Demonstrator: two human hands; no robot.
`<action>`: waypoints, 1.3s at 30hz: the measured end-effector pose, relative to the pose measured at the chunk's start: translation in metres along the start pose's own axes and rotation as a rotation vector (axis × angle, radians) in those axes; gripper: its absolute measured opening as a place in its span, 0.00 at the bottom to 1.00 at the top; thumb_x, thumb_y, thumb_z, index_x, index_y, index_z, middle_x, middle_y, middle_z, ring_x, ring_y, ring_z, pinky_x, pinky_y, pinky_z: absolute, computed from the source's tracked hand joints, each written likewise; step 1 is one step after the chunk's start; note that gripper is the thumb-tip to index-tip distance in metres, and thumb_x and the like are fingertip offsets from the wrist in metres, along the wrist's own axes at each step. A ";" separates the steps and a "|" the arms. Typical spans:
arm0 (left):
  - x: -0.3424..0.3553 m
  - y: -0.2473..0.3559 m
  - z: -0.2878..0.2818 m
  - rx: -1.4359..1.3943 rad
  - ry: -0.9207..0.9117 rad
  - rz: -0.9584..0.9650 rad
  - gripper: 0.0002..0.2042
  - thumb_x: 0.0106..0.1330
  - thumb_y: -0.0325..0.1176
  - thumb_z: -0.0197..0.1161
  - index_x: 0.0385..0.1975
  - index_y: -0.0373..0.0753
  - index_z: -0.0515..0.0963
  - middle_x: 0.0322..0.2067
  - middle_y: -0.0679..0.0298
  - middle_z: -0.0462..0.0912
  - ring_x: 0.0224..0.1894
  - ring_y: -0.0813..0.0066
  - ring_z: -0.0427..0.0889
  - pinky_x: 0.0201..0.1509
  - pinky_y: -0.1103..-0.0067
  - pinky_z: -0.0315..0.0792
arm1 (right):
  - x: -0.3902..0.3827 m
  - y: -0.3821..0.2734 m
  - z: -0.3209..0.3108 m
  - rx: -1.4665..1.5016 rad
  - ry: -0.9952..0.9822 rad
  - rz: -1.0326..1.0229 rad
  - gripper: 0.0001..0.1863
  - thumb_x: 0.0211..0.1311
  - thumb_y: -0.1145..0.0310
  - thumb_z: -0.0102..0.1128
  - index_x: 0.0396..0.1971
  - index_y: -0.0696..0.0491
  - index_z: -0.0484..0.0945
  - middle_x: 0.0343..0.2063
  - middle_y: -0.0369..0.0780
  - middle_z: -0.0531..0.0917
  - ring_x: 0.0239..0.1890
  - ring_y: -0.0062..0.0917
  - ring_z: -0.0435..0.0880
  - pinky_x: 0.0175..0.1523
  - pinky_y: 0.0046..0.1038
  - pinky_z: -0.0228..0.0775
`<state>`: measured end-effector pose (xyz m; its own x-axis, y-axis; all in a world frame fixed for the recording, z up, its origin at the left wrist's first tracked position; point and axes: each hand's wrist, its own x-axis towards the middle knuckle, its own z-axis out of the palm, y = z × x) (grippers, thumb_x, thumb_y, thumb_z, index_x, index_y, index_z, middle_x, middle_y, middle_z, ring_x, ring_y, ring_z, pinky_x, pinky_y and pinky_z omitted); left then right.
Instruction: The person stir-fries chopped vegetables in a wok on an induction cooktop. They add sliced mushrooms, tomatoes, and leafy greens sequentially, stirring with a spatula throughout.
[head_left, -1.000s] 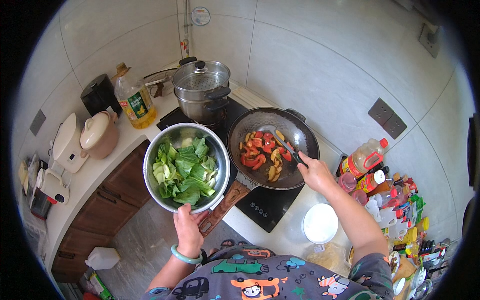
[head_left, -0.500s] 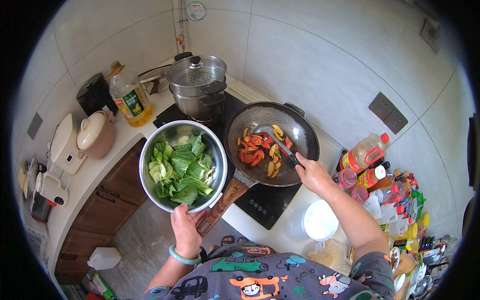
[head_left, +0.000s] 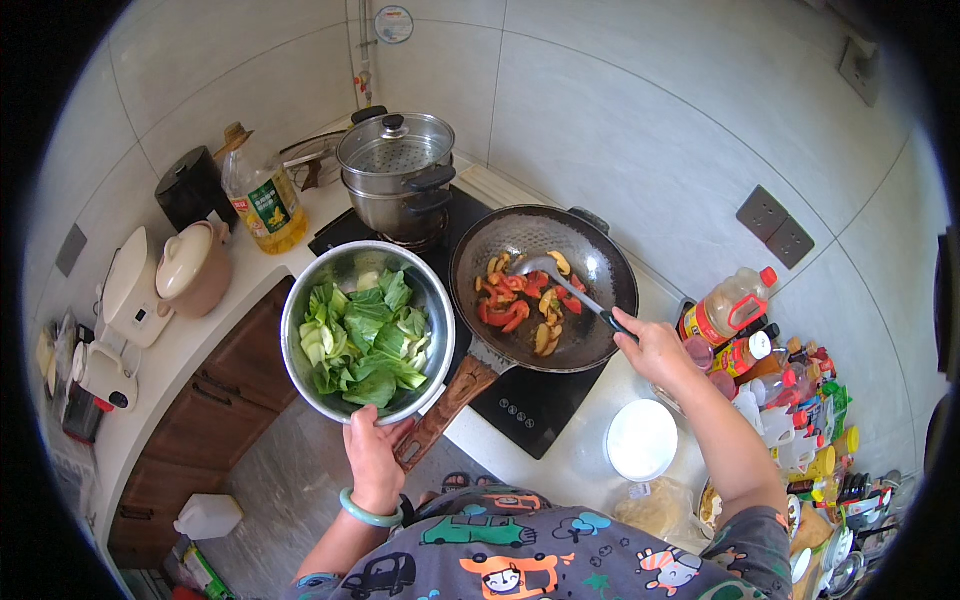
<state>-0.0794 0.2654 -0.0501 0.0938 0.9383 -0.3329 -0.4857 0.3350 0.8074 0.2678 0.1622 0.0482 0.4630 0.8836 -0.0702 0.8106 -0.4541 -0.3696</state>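
Note:
My left hand (head_left: 372,455) grips the near rim of a silver metal bowl (head_left: 345,268), tilted a little and filled with chopped leafy greens (head_left: 372,330). The bowl is held beside the wok (head_left: 600,255), above the wok's wooden handle (head_left: 445,412). In the wok lie red pieces (head_left: 505,315) that look like tomato or pepper, among browned yellowish slices (head_left: 548,335). Closed around the dark grip of a metal spatula (head_left: 590,300) is my right hand (head_left: 652,350); the spatula's head rests among the food.
Behind the bowl, a lidded steamer pot (head_left: 400,175) stands on the black cooktop (head_left: 535,410). An oil bottle (head_left: 265,205) and a pink lidded pot (head_left: 193,268) are on the left counter. A white bowl (head_left: 642,440) sits near my right forearm, with several sauce bottles (head_left: 728,310) beyond.
My right hand has shifted slightly right, drawing the spatula back a little through the food. My left hand and the bowl stay almost where they were.

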 end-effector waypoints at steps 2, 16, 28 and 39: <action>0.000 0.001 -0.002 -0.007 -0.007 0.005 0.18 0.68 0.38 0.47 0.51 0.32 0.66 0.45 0.51 0.80 0.45 0.54 0.83 0.52 0.63 0.74 | -0.004 -0.002 0.000 -0.041 -0.014 -0.027 0.22 0.64 0.64 0.56 0.59 0.48 0.74 0.26 0.56 0.81 0.33 0.50 0.82 0.44 0.43 0.73; 0.002 -0.002 -0.001 -0.001 -0.006 0.010 0.18 0.68 0.38 0.48 0.50 0.32 0.66 0.46 0.50 0.80 0.45 0.51 0.83 0.51 0.63 0.74 | 0.001 0.011 0.003 0.025 0.030 -0.096 0.21 0.64 0.64 0.56 0.57 0.52 0.75 0.31 0.56 0.82 0.36 0.50 0.82 0.45 0.43 0.74; -0.001 0.001 0.001 -0.020 -0.017 0.005 0.17 0.67 0.37 0.48 0.49 0.32 0.66 0.45 0.52 0.79 0.44 0.55 0.83 0.49 0.64 0.75 | -0.030 -0.005 0.016 0.044 -0.011 -0.110 0.22 0.63 0.65 0.57 0.58 0.51 0.74 0.26 0.56 0.80 0.32 0.50 0.82 0.40 0.43 0.73; -0.001 0.003 0.000 -0.007 -0.004 0.008 0.17 0.68 0.38 0.47 0.50 0.32 0.66 0.45 0.51 0.80 0.45 0.52 0.83 0.50 0.64 0.75 | -0.039 -0.001 0.004 0.166 0.008 0.042 0.22 0.64 0.64 0.57 0.59 0.49 0.74 0.23 0.56 0.79 0.27 0.47 0.82 0.36 0.38 0.72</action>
<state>-0.0809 0.2653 -0.0476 0.0929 0.9413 -0.3245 -0.4929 0.3266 0.8065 0.2476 0.1286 0.0478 0.4985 0.8631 -0.0815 0.7205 -0.4647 -0.5147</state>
